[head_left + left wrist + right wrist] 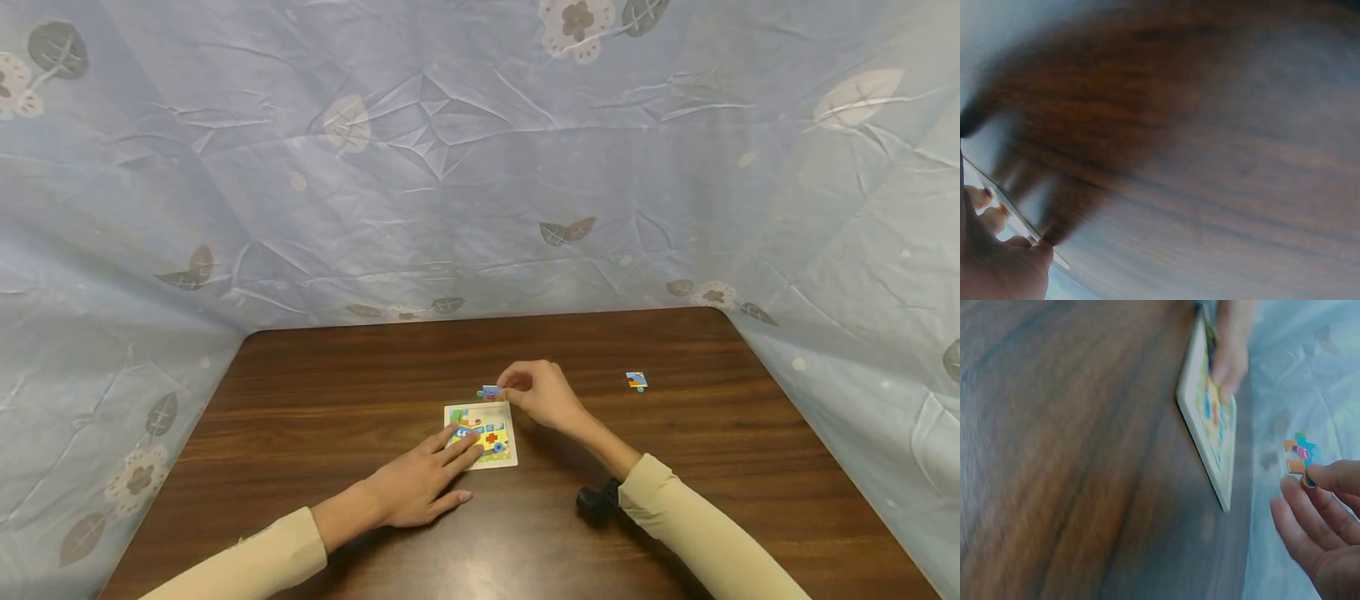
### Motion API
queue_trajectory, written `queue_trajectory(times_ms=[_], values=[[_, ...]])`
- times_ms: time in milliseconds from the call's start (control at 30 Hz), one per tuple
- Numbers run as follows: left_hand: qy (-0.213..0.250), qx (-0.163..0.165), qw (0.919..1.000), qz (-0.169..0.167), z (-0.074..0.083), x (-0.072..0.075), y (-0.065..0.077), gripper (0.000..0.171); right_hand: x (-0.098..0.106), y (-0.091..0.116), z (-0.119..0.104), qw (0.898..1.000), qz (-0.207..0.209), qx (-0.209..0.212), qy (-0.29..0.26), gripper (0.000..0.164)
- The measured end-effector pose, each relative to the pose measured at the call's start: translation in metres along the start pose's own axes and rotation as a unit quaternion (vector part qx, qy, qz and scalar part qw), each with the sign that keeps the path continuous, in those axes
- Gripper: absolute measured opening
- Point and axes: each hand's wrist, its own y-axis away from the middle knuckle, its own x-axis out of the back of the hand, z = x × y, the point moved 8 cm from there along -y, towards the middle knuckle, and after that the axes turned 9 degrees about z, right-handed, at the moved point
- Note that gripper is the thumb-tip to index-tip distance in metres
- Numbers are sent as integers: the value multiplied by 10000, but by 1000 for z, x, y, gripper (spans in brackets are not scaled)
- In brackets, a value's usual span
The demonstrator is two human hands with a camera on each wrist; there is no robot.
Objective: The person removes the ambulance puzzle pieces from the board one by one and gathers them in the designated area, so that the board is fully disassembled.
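Note:
A puzzle piece in blue, orange and pink (1302, 452) is pinched between thumb and fingers of my right hand (543, 394), just beyond the far edge of the puzzle board (513, 446). The right wrist view shows the piece held up by one end. My left hand (422, 483) lies with its fingers spread over the board's left part, thumb on the table side. Visible on the board are a yellow picture with a red cross, blue shapes and a green patch. Bare pale backing shows along its upper right.
Another puzzle piece (637, 381) lies on the brown wooden table (360, 367), to the right. A black object (596, 504) sits beside the right sleeve. Pale blue patterned cloth (435, 208) hangs behind the table and along both sides.

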Motion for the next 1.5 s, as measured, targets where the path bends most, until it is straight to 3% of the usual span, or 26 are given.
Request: queue_trajectory(times_ms=[233,533,867,1133,1500], values=[[-16,-35,10000,8,0,2,0,70,24,-3,22,9896,59,-515,-1340,17],[-183,-154,9997,83,1,-2,0,70,52,-1,53,9721,-129,-1022,-2106,25],[-246,-193,9994,137,0,-3,2,69,88,1,80,9765,-19,-1251,-1752,29],[-234,-205,9995,74,1,-2,2,69,105,5,98,9785,79,-1385,-1529,29],[-365,-249,9990,76,5,-2,4,69,127,10,124,9851,106,-1501,-832,28]])
